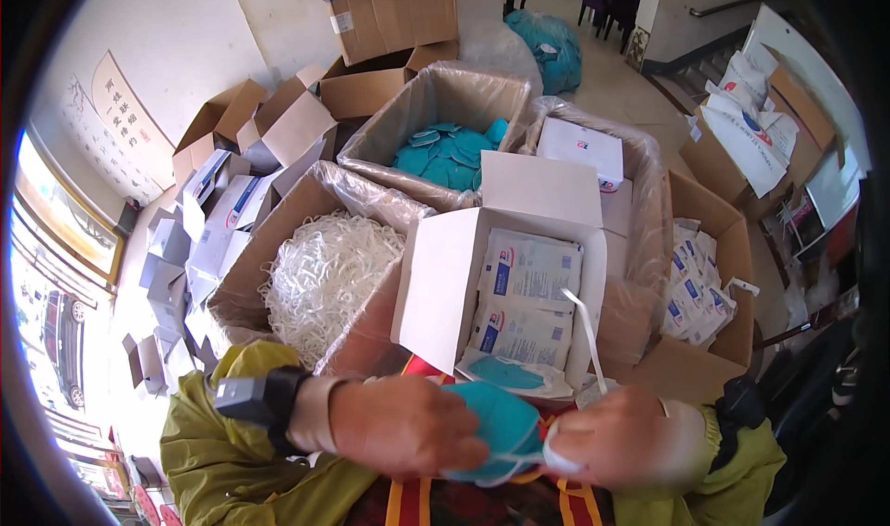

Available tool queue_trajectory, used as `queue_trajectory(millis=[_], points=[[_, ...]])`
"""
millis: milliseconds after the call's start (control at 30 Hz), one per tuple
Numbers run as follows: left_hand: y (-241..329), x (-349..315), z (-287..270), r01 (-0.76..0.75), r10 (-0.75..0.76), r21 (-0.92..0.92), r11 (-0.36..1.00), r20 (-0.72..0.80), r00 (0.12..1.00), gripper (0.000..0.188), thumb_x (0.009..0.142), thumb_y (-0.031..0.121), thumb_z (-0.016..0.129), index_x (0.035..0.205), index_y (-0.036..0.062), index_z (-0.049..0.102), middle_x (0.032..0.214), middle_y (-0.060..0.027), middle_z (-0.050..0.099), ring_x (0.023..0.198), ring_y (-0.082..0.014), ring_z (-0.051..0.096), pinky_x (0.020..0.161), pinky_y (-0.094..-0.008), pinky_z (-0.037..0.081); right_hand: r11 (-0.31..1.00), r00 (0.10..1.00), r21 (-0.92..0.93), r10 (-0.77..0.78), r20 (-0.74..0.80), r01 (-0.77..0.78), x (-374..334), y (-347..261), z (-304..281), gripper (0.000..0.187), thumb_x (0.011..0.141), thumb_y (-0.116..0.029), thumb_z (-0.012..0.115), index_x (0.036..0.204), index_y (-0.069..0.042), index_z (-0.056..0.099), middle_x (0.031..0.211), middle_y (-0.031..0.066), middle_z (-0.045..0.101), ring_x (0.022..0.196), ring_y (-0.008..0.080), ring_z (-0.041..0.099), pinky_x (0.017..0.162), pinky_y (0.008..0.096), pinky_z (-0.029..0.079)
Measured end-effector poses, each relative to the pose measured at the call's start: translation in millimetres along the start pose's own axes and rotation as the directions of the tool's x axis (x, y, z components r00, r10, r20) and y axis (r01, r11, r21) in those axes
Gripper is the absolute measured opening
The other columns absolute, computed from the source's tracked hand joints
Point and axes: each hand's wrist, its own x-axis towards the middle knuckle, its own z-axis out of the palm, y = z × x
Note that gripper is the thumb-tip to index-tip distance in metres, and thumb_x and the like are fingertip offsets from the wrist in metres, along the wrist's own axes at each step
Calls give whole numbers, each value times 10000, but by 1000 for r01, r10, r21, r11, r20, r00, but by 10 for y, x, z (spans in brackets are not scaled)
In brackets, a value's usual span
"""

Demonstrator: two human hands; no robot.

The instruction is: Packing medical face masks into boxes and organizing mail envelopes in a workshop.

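Note:
Close to my lap, a teal cup-shaped face mask (501, 415) is held between my two hands. My left hand (394, 426) is closed round the mask's left side. At its right edge my right hand (612, 438), partly blurred, has its fingers closed on a white elastic strap (521, 458) that runs across the mask. Another white strap (586, 327) sticks up from my right hand over the box's edge. Just beyond stands an open white box (443, 280) with flat white-and-blue packets (524, 308) and another teal mask (505, 371) at its near end.
Left, a lined carton holds heaped white straps (329, 271). Behind it, another lined carton holds teal masks (447, 155). Closed white boxes (579, 151) fill a lined carton further right; small packets (697, 290) lie in a carton beyond. Opened cartons (222, 206) pile by the wall.

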Motion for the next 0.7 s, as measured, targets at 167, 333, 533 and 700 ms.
queue_trajectory(millis=[167,333,533,700], points=[[18,-242,-390,89,-97,90,992,82,992,194,713,184,627,873,106,550,753,-28,531,636,-173,578,481,-323,460,849,982,493,160,99,-188,-530,166,-117,185,810,-220,708,724,-108,589,645,22,554,510,227,559,440,332,435],[-327,-577,-463,737,-615,39,675,-521,591,276,698,133,763,704,49,500,626,-131,490,554,-298,516,518,-366,409,232,543,803,829,131,-549,-772,441,10,107,867,-146,624,865,-39,627,692,-3,614,605,81,583,529,233,453],[-802,-28,202,39,-755,-765,643,-624,202,349,835,113,729,1107,-18,555,974,-56,640,874,-112,594,776,-259,493,75,607,992,785,-121,101,-157,1035,686,385,913,-185,593,1238,11,532,893,86,656,707,117,609,643,244,501],[-894,354,533,-218,-774,-806,550,-590,231,422,877,126,687,1216,-26,488,1064,-80,620,940,-131,592,836,-271,496,-68,727,943,656,-205,326,211,1366,1167,525,892,-256,645,1313,-2,461,1080,112,631,880,162,626,777,269,508]])
